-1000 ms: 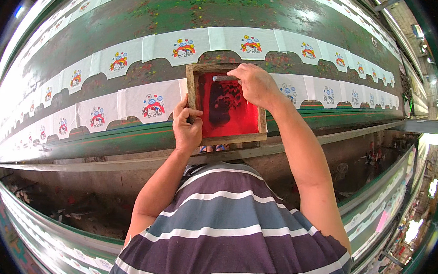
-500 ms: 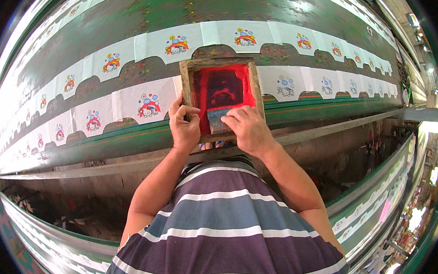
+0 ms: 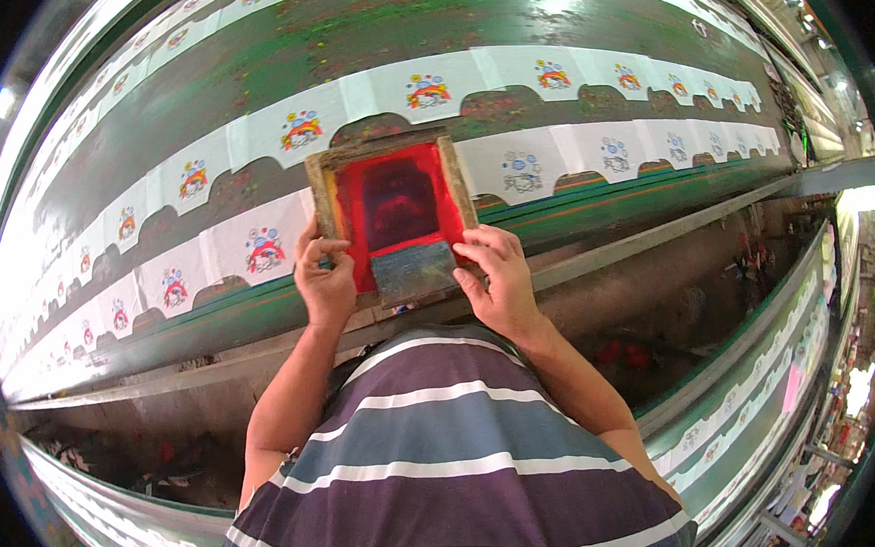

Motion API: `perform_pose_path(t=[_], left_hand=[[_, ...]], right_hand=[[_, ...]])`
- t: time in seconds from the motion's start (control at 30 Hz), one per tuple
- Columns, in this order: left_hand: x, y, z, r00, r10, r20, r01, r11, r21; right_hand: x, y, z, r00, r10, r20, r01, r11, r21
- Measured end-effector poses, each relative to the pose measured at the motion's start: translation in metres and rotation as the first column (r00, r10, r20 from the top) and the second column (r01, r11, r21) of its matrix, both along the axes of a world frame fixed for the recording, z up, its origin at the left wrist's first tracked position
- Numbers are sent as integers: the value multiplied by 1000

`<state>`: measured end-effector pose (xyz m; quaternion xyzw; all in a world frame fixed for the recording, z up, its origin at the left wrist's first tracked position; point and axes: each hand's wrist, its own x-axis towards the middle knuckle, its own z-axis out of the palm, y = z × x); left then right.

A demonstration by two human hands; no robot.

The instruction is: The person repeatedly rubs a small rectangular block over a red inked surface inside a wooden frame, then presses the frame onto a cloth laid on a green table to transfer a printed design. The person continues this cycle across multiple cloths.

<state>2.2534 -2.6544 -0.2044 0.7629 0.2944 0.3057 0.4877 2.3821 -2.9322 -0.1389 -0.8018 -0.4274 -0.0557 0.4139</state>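
Note:
A wooden-framed printing screen (image 3: 455, 182) with red ink on its mesh is tilted in front of my body over the near row of printed sheets. My left hand (image 3: 324, 279) grips its left side, fingers curled at the rim. My right hand (image 3: 497, 279) holds the near right corner, with fingers over the edge and thumb lower down. A grey-blue squeegee blade (image 3: 413, 272) lies across the near end inside the frame, beside my right thumb. Just left of the screen is a white sheet (image 3: 245, 224) whose cartoon print has a red arch.
A long green table (image 3: 402, 31) carries rows of white sheets. Right of the screen, near-row sheets (image 3: 495, 157) bear blue and grey outlines without red. A rail (image 3: 650, 236) runs along the near edge. Another table with sheets (image 3: 751, 393) stands at the lower right.
The screen has shifted left and toward me against the sheets, and tilted. My right hand has moved from the squeegee to the frame's right edge; the squeegee stays inside.

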Motion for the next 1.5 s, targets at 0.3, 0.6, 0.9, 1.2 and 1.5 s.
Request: perform_pose_path(t=[0.3,0.6,0.9,1.2,1.5], left_hand=[[71,-85,11,996,-51,69,48,998,41],[137,-166,-4,993,-41,111,48,997,-53],[145,-175,-9,991,-18,134,44,980,-195],[146,-171,-25,980,-32,196,84,962,-260],[148,-171,-29,993,-16,119,42,975,-219]], right_hand=[[51,-102,-21,892,-80,-444,160,976,145],[125,-191,-21,929,-4,-370,60,988,140],[147,-210,-18,919,70,-388,-16,990,142],[145,-205,-17,957,5,-289,26,994,105],[150,-169,14,950,310,43,-299,939,-167]])
